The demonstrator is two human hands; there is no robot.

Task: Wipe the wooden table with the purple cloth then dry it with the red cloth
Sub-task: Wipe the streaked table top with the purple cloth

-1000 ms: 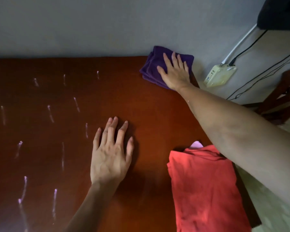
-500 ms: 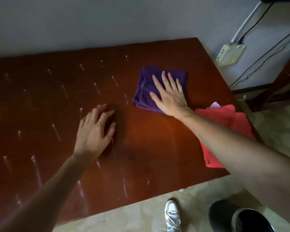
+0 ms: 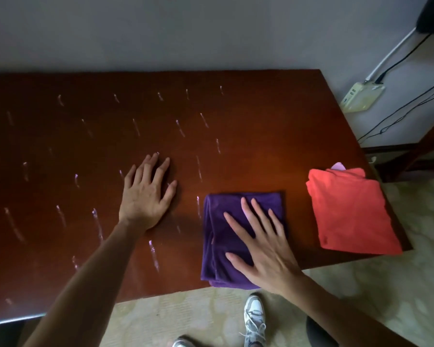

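Right hand [image 3: 266, 249] flat, fingers spread on purple cloth [image 3: 221, 236], long axis near-to-far

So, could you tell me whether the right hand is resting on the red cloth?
No, the right hand lies flat on the purple cloth, while the red cloth sits untouched nearer the table's right edge.

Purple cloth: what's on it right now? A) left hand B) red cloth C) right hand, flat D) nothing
C: the right hand lies spread flat on the purple cloth; the left hand rests on the bare wooden table, and the red cloth lies apart.
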